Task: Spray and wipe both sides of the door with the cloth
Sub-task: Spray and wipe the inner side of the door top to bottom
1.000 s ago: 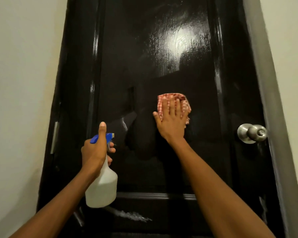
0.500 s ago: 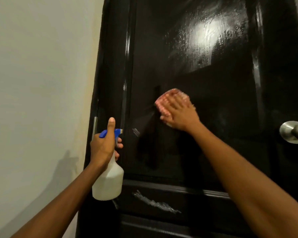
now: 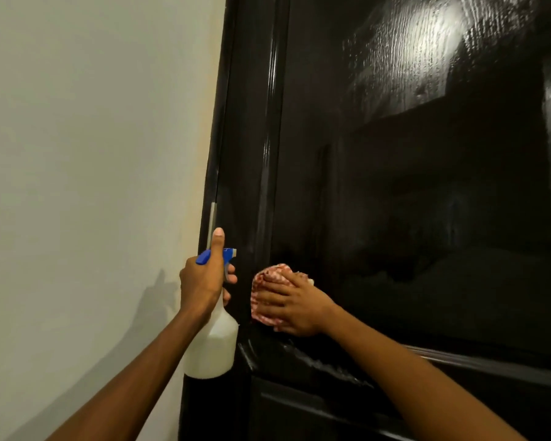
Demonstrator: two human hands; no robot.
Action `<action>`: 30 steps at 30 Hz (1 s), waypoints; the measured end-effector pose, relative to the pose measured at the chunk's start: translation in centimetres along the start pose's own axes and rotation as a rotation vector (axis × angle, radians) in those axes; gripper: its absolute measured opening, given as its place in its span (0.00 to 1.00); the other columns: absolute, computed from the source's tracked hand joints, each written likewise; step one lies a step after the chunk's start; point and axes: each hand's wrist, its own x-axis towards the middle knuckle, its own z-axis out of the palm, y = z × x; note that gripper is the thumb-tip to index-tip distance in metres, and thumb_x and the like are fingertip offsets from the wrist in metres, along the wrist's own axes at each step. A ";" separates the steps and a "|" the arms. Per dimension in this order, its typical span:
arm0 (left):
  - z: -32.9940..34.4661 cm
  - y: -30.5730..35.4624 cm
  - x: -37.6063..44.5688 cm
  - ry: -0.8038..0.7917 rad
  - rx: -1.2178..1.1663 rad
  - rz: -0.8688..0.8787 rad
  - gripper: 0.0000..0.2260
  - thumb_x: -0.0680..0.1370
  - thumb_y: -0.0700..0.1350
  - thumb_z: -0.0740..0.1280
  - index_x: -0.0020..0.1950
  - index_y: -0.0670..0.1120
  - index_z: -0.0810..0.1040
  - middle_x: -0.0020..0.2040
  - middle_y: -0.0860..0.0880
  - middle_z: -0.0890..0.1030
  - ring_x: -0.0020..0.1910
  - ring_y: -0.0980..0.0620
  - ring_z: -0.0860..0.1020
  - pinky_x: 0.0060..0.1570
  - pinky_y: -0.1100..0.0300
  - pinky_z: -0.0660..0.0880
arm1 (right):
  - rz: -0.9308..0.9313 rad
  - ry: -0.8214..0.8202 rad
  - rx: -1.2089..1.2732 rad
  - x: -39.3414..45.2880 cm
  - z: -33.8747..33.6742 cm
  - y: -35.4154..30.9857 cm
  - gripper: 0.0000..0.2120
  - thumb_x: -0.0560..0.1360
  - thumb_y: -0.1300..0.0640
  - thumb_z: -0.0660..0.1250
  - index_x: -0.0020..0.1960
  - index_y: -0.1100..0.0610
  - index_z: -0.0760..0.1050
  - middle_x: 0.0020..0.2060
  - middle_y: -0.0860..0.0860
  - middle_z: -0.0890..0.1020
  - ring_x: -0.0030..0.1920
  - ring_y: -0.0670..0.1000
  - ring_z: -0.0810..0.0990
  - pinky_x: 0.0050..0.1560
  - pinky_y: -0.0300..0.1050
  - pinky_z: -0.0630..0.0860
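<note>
A glossy black door (image 3: pixel 427 186) fills the right of the head view, with a wet sheen near its top. My right hand (image 3: pixel 295 305) presses a red-and-white checked cloth (image 3: pixel 269 276) flat against the door's lower left panel, fingers spread over it. My left hand (image 3: pixel 204 281) grips the neck of a white spray bottle (image 3: pixel 212 345) with a blue trigger head (image 3: pixel 220 254), thumb raised, just left of the cloth and in front of the door's hinge edge.
A pale wall (image 3: pixel 93 186) takes up the left half. A metal hinge (image 3: pixel 212 222) sits on the door's left edge above the bottle. A raised moulding rail (image 3: pixel 442 358) with a streak of foam crosses the door below my right hand.
My right hand has slid the cloth down and left across the panel toward the hinge edge. The view has swung left, so the door knob has left the frame. The bottle stays held.
</note>
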 end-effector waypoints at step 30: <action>-4.5 -0.3 4.3 0.052 -0.004 0.055 0.30 0.78 0.67 0.59 0.43 0.40 0.81 0.34 0.44 0.82 0.26 0.51 0.79 0.24 0.61 0.76 | 0.503 0.287 0.100 8.5 -5.3 9.6 0.32 0.78 0.37 0.48 0.79 0.47 0.63 0.79 0.51 0.64 0.80 0.54 0.58 0.75 0.60 0.42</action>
